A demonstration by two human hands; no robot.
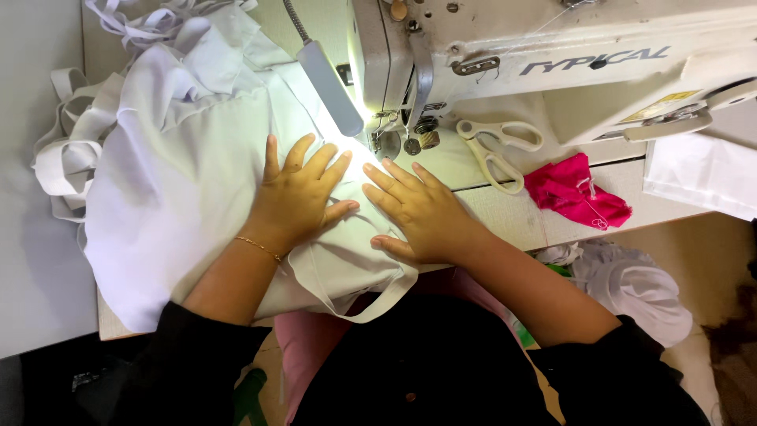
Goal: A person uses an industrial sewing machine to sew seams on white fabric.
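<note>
A large white fabric piece [181,166] with attached strips lies spread on the sewing table. My left hand [296,197] rests flat on it, fingers apart, a thin gold bracelet at the wrist. Beside it, my right hand [422,213] presses flat on the same cloth. Both sets of fingertips point toward the needle area [386,130] of the white sewing machine [552,63], which a small lamp [331,87] lights brightly. A loose fabric strap [371,304] hangs over the table's front edge.
Cream-handled scissors [497,150] lie on the machine bed right of the needle. A crumpled pink cloth [576,193] sits further right. More white fabric [639,288] is heaped below the table at right, and white strips [67,158] trail off the left.
</note>
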